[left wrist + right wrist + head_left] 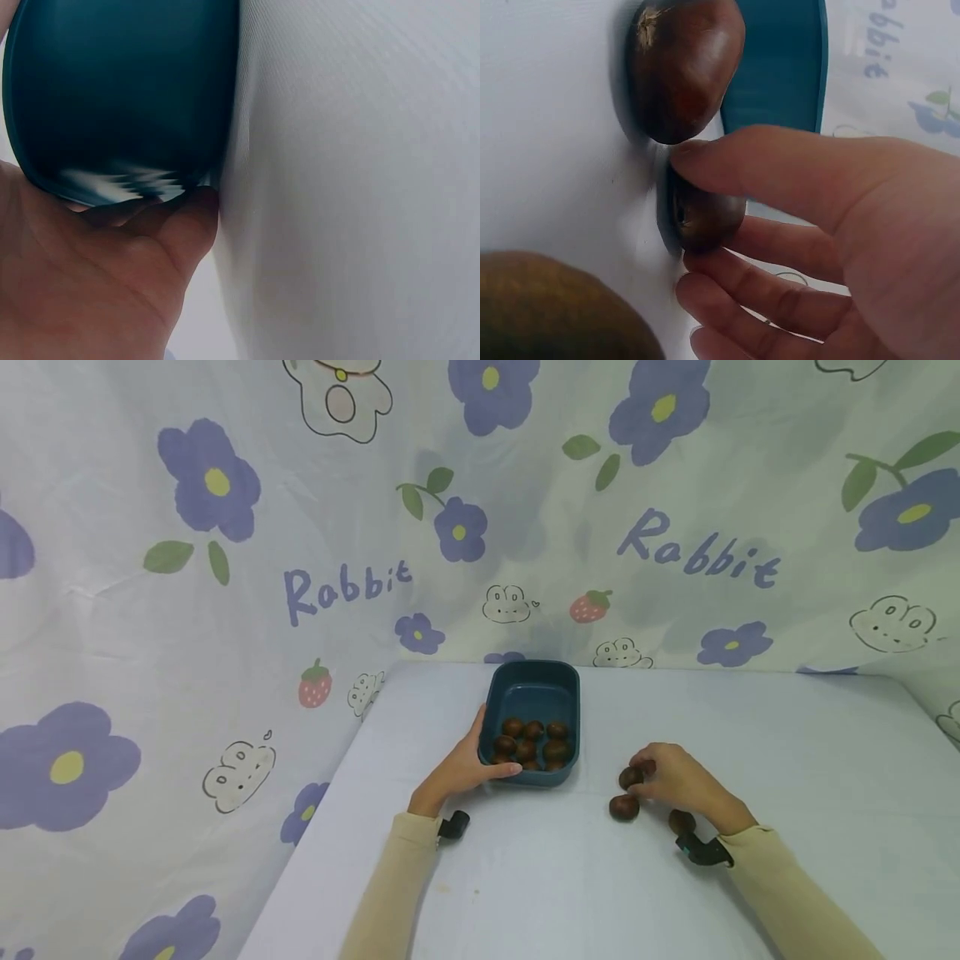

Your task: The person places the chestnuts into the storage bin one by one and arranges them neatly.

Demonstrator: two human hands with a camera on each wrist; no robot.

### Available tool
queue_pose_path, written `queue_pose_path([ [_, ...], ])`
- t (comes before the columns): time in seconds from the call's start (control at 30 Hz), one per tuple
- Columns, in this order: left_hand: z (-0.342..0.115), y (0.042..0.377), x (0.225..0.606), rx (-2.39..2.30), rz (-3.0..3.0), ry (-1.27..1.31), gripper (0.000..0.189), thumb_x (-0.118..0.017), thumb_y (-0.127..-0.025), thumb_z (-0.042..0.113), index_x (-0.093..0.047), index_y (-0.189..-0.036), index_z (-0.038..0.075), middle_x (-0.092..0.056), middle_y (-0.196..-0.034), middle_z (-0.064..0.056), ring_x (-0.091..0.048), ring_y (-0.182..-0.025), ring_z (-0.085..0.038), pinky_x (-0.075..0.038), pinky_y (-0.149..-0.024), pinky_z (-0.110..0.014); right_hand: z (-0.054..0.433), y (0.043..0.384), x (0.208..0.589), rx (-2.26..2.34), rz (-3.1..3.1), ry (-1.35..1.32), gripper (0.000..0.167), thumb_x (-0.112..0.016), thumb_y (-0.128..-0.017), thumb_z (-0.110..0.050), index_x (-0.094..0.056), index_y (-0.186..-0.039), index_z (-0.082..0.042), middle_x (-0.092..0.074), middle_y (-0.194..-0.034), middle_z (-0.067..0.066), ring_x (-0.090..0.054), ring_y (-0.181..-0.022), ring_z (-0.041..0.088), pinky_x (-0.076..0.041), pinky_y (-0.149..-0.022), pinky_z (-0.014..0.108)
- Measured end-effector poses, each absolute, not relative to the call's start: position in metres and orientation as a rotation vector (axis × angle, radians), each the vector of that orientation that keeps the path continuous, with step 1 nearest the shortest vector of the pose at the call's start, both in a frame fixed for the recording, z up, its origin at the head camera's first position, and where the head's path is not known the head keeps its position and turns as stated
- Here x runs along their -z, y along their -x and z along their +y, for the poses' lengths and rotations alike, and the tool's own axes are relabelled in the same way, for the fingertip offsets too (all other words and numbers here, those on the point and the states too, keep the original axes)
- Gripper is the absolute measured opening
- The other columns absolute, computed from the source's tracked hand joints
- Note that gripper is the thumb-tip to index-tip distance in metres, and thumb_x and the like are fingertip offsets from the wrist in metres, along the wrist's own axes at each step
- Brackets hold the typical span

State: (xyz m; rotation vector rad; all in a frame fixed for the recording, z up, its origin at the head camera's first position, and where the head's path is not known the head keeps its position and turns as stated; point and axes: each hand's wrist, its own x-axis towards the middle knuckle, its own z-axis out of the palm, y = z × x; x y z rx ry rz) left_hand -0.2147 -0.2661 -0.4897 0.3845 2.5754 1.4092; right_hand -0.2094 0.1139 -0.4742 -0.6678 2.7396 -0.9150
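A dark blue-green plastic container [538, 672] stands on the table, with several brown chestnuts [527, 750] in its near half. My left hand [463, 766] grips its near left corner, thumb along the near wall; the left wrist view shows that hand [97, 277] against the container's outer side [127, 82]. To the right of the container, my right hand [678, 781] pinches a chestnut [709, 214] between thumb and fingers, low at the table surface. Another chestnut [624, 807] lies just nearer than the fingertips. One more chestnut [682, 822] sits under the right wrist.
A white cloth covers the table [555, 877]. Behind and to the left hangs a white curtain [525, 560] with purple flowers, rabbits and strawberries. Small black wrist cameras sit on the left wrist [454, 825] and on the right wrist [703, 850].
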Motion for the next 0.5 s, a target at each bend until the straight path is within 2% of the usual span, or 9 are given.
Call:
queue_pose_path([
  [0.27,-0.268,0.215,0.489,-1.390,2.588,-0.364,0.134,-0.084,-0.077,0.062,0.011,-0.166,0.033,-0.007,-0.176,0.002,-0.019,-0.162,-0.031,-0.022,-0.127,-0.064,0.115,0.211,0.466,1.023,2.696,0.608,0.037,-0.084,-0.084,-0.015,-0.074,-0.114,0.001,-0.073,-0.102,0.009,-0.066,-0.088,0.017,-0.054,-0.071,0.029],
  [0.5,-0.267,0.215,0.490,-1.377,2.587,-0.348,0.132,-0.084,-0.077,0.062,0.010,-0.166,0.035,-0.004,-0.176,0.005,-0.017,-0.162,-0.028,-0.022,-0.128,-0.061,0.116,0.212,0.461,1.139,2.671,0.605,0.038,-0.085,-0.084,-0.018,-0.074,-0.116,0.000,-0.075,-0.104,0.009,-0.070,-0.087,0.017,-0.054,-0.069,0.024],
])
